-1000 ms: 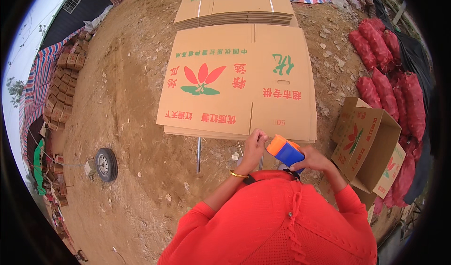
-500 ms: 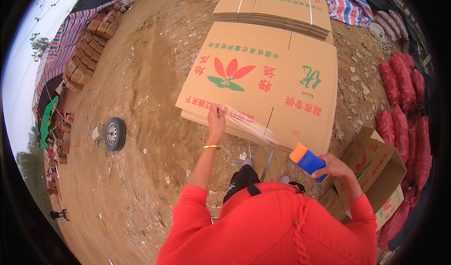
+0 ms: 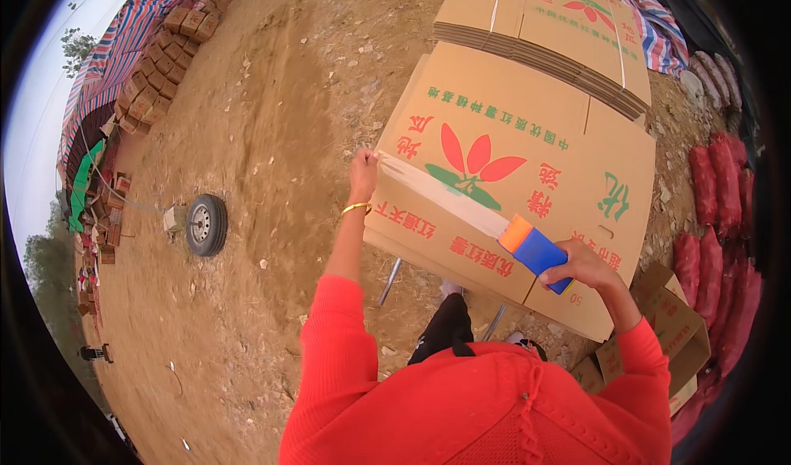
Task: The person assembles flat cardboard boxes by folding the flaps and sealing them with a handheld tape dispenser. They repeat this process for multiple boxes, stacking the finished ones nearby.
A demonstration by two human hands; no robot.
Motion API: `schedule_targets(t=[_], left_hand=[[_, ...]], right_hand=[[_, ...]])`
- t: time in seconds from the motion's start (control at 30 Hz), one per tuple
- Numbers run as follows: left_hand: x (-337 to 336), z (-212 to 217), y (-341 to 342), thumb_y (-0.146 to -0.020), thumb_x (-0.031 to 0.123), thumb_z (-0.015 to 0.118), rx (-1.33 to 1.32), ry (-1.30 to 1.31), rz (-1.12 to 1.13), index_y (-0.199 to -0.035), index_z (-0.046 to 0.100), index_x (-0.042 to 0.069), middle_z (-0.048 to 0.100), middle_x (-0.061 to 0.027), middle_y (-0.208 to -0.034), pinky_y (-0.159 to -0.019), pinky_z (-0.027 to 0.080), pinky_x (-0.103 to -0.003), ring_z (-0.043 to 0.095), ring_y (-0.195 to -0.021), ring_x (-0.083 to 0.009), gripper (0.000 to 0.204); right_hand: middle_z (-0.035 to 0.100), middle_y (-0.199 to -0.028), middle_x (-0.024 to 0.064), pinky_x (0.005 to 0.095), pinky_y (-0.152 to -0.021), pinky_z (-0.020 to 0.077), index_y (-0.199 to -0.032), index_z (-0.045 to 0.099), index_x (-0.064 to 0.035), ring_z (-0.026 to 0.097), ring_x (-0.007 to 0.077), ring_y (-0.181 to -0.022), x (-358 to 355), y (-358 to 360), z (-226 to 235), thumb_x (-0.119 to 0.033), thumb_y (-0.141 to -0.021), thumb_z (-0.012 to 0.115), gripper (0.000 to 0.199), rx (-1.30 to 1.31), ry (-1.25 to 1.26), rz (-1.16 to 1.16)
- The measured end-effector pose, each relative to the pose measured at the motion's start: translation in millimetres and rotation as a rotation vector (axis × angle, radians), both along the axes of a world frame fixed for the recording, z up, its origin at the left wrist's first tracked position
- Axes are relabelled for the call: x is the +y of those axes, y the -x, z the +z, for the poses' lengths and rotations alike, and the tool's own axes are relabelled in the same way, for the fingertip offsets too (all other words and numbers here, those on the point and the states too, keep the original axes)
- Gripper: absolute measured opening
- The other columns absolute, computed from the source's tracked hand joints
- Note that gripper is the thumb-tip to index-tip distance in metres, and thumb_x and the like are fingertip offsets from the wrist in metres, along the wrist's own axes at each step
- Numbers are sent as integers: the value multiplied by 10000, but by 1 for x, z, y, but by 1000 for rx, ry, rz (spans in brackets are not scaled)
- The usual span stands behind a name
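A flattened cardboard box [image 3: 503, 86] with red and green print lies on top of a low stack before me. Over its near part stretches a strip of clear tape [image 3: 449, 194], running slantwise. At the box's left edge my left hand [image 3: 363, 176], with a gold bangle at the wrist, pinches the free end of that strip. The strip's other end runs into a blue tape dispenser [image 3: 540, 259] with an orange head. My right hand [image 3: 587, 265] is wrapped round the dispenser's body, over the right part of the cardboard.
Behind lies another strapped bundle of flat boxes [image 3: 544, 32]. Red mesh sacks [image 3: 715, 180] and an opened carton [image 3: 680, 333] stand on the right. A wheel [image 3: 206, 225] rests on the dirt ground at left, with stacked cartons [image 3: 152, 82] beyond. Metal legs [image 3: 390, 282] show under the cardboard.
Both hands have moved up and away from me across the cardboard, drawing the tape strip tighter between them. The view has shifted, so the cardboard sits further right.
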State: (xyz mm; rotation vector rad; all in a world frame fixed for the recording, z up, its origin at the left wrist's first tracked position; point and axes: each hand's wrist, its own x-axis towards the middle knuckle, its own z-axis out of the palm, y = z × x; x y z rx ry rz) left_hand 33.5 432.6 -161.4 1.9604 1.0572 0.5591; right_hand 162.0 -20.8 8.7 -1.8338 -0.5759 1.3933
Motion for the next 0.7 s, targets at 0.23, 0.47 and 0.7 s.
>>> schedule_targets(t=[0.23,0.47,0.7], left_hand=[[53,-53,-9,-916,197,575,-65,274,61,-858,553,7,613,-116,-710,-564,484,-344,605,-620,-191,199],[50,-64,-11,-947,165,533,-198,439,94,-870,513,15,565,-59,-690,-483,480,-281,588,-571,-120,170],[0,-60,24,-953,153,518,-191,498,219,-861,487,26,534,-32,-662,-433,427,-253,542,-526,-92,160]], right_hand=[[669,-755,57,262,-685,487,-888,662,16,624,118,-707,69,-21,-11,-242,-654,772,365,1,40,10],[671,-755,56,261,-676,489,-889,662,19,623,116,-701,83,-34,-16,-212,-647,770,351,-5,95,-19],[673,-761,62,263,-677,497,-939,664,32,631,119,-704,69,-34,-12,-192,-648,792,389,56,178,-20]])
